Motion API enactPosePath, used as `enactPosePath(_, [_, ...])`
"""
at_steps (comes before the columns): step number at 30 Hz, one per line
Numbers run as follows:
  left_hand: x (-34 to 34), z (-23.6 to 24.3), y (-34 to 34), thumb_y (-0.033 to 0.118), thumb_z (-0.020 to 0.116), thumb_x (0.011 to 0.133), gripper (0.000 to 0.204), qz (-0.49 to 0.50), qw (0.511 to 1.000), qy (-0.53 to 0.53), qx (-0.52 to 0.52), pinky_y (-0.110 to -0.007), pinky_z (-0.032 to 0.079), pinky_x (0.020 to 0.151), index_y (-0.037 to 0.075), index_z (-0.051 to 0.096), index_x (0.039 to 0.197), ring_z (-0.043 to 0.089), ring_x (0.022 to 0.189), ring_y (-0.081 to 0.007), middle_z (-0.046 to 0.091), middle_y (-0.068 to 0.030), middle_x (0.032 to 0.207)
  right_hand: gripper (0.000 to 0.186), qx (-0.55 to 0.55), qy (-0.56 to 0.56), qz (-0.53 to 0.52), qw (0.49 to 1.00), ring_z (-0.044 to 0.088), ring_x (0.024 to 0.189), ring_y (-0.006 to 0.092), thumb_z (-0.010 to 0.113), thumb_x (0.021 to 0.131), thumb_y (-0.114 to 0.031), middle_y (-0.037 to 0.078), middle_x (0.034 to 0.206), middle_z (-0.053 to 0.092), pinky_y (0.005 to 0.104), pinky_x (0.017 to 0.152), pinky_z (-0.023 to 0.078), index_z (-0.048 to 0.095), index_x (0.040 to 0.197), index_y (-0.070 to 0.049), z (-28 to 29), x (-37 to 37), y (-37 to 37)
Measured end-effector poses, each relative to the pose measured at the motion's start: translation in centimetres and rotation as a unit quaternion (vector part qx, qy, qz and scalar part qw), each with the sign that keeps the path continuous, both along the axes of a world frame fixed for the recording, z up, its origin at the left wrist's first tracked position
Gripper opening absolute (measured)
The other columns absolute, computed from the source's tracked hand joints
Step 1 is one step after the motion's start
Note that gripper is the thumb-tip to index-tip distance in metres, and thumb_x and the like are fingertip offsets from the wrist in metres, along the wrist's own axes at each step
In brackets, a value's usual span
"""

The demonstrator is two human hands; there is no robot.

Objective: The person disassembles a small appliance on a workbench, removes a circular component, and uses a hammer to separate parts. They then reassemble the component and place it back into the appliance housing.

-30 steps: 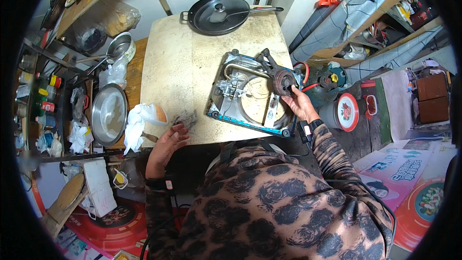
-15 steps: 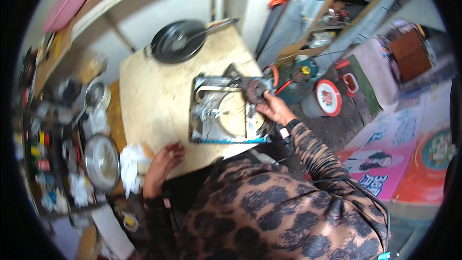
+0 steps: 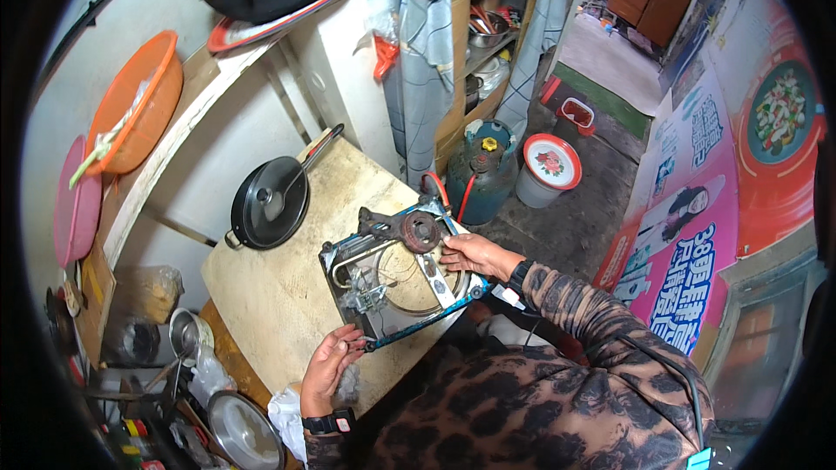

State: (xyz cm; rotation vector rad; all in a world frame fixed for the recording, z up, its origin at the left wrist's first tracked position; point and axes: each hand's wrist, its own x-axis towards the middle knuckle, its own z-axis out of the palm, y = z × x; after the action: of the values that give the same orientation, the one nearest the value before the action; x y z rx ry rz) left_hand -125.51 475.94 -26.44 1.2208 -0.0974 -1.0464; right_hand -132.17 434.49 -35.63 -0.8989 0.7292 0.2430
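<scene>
An uncovered gas stove frame lies on a pale tabletop, with wires and a round pale opening inside it. At its far side sits a rusty round burner on a dark tube. My right hand reaches over the frame's right side, fingers extended beside the burner's rim; exact contact is hard to make out. At the near left corner is my left hand, palm partly turned up and fingers loosely apart, holding nothing visible. A black pan with a glass lid stands farther back on the table.
A gas cylinder with a red hose stands right of the table, beside a lidded bucket. Metal pots and a basin crowd the left. Orange and pink basins rest on a shelf above. A printed poster hangs at right.
The view has turned, bringing more shelf and floor into sight. My right hand has shifted from its hold on the burner to its rim's edge. My left hand has come to the frame's corner.
</scene>
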Motion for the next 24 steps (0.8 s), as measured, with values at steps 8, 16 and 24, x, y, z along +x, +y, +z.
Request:
enactPosePath(8, [-1.9, 3.0, -6.8, 0.022, 0.058, 0.100, 0.047, -0.037, 0.998, -0.039, -0.032, -0.038, 0.048, 0.102, 0.000, 0.045, 0.139, 0.058, 0.118, -0.0256, 0.057, -0.0157, 0.132, 0.046, -0.019, 0.003, -0.030, 0.999, 0.060, 0.116, 0.0309, 0.061, 0.098, -0.029, 0.015, 0.131, 0.054, 0.0464, 0.098, 0.051, 0.045, 0.132, -0.003, -2.4, -4.6, -8.6])
enactPosePath(16, [-6.4, 5.7, -23.1, 0.029, 0.066, 0.095, 0.055, -0.132, 0.989, -0.066, 0.008, -0.042, 0.047, 0.101, 0.001, 0.047, 0.138, 0.058, 0.119, -0.0274, 0.058, -0.0158, 0.132, 0.052, 0.007, 0.015, -0.193, 0.981, 0.056, 0.121, 0.0344, 0.063, 0.096, -0.032, 0.019, 0.135, 0.049, 0.0489, 0.099, 0.049, 0.041, 0.132, 0.000, -7.5, -20.9, -23.6])
enactPosePath(24, [-11.2, 7.6, -43.7, 0.022, 0.060, 0.099, 0.047, -0.265, 0.960, -0.085, -0.035, -0.042, 0.046, 0.104, 0.001, 0.047, 0.139, 0.058, 0.121, -0.0256, 0.059, -0.0141, 0.133, 0.051, -0.022, 0.098, -0.375, 0.921, 0.060, 0.116, 0.0317, 0.061, 0.096, -0.030, 0.017, 0.133, 0.054, 0.0481, 0.095, 0.052, 0.045, 0.133, 0.000, -12.5, -38.1, -36.9])
